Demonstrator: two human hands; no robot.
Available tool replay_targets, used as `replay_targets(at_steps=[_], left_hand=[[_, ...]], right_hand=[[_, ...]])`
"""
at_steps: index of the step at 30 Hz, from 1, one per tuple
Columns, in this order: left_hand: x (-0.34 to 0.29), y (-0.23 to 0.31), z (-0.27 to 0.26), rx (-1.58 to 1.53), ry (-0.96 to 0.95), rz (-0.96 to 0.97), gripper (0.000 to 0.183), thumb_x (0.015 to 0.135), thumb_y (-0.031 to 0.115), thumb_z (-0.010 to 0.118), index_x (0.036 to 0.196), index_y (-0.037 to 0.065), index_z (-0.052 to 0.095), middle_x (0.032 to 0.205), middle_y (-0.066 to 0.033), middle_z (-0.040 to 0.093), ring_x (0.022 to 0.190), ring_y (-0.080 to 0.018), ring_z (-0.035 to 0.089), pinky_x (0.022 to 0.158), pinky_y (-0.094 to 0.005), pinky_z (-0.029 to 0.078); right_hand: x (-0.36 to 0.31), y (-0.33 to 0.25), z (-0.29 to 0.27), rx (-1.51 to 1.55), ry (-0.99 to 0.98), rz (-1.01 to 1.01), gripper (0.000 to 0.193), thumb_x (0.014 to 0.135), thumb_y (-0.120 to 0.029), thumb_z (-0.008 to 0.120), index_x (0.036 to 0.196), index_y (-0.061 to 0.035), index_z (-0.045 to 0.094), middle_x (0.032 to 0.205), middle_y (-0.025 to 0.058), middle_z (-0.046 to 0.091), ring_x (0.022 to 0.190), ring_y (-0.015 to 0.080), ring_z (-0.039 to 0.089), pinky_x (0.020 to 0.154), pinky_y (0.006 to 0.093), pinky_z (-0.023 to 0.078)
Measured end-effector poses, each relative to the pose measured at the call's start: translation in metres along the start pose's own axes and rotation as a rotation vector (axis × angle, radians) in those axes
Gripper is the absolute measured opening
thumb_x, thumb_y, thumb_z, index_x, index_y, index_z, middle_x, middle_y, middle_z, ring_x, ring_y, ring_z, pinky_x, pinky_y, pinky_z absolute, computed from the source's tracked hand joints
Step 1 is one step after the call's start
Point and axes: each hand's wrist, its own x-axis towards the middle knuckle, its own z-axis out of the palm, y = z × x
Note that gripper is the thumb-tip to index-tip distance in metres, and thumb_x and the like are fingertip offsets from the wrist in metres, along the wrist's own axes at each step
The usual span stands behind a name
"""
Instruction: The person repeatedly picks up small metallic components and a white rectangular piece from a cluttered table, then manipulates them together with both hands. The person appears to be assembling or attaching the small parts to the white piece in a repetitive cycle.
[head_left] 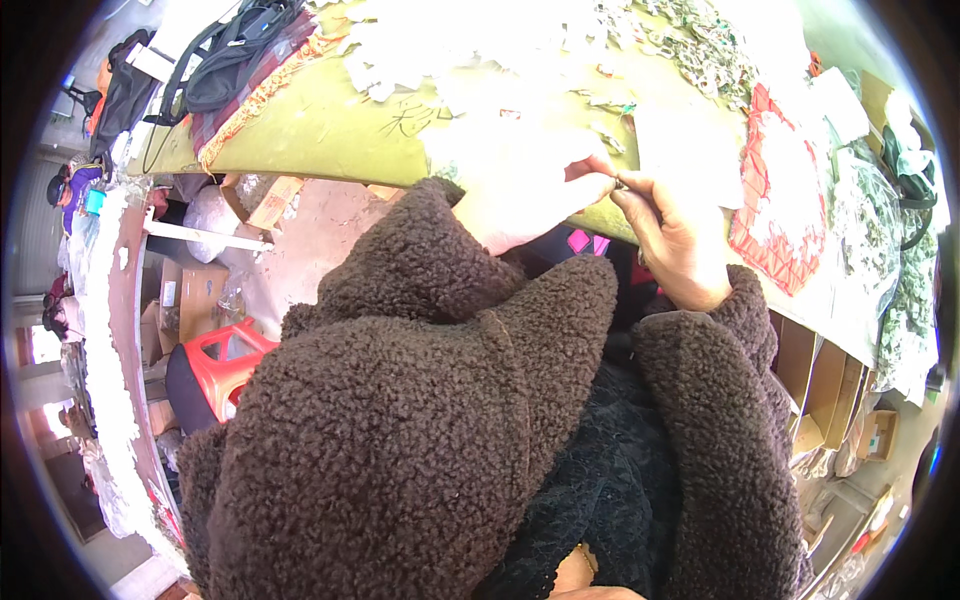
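My left hand (530, 195), washed out by glare, reaches over the near edge of the yellow-green table (300, 142). Its thumb and fingertips are pinched together on a small dark piece (619, 185). From the other side my right hand (682, 235) pinches the same piece, so the fingertips of both hands meet there. The piece is too small to name and mostly covered by the fingers. A white sheet (690, 160) lies just beyond my right hand. Several small greenish pieces (612, 138) lie on the table past my fingertips.
Small greenish pieces are heaped (710, 60) at the back right. A red-edged tray-like thing (752, 205) and a clear plastic bag (868, 225) are farther right. Black bags (235, 60) lie at the back left. A red stool (225, 365) and cardboard boxes (825, 385) stand below table height.
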Motion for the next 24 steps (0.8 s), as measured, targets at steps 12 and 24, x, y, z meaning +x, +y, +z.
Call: replay_targets(at_steps=[12,24], left_hand=[[-0.005,0.008,-0.022,-0.091,-0.017,-0.238,0.018,0.089,0.014,0.056,0.100,0.000,0.061,0.075,-0.0065,0.064,0.056,-0.0084,0.056,0.049,-0.0200,0.045],[0.019,-0.055,-0.136,0.979,0.120,0.226,0.018,0.087,0.016,0.052,0.098,0.008,0.064,0.093,-0.0092,0.062,0.087,-0.0245,0.059,0.080,-0.0347,0.048]], right_hand=[[0.012,0.006,0.003,-0.156,0.048,-0.475,0.020,0.082,-0.005,0.064,0.101,-0.0028,0.061,0.074,0.0089,0.061,0.065,0.0216,0.060,0.060,0.0299,0.048],[0.000,0.002,0.001,0.738,-0.070,0.388,0.014,0.095,-0.012,0.051,0.103,-0.0012,0.054,0.075,0.0017,0.055,0.058,0.0050,0.045,0.051,0.0174,0.036]])
